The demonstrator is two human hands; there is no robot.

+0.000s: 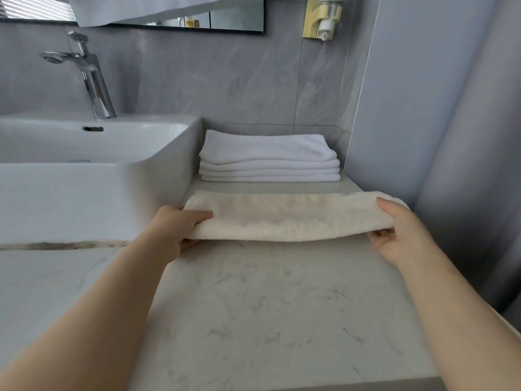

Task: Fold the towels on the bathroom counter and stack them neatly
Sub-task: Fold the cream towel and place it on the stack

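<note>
A folded cream fluffy towel (293,215) spans between both hands above the pale marbled stone counter (267,306). The left hand (174,224) grips its left end, thumb on top; the right hand (400,232) grips its right end likewise. Just behind lies a stack of folded white towels (267,159), beside the white ceramic basin (98,165).

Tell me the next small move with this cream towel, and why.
Probably lift the folded cream towel forward and set it on the white towel stack. Left hand and right hand each grip one end, it looks folded, and the stack sits just behind it on the counter.
</note>
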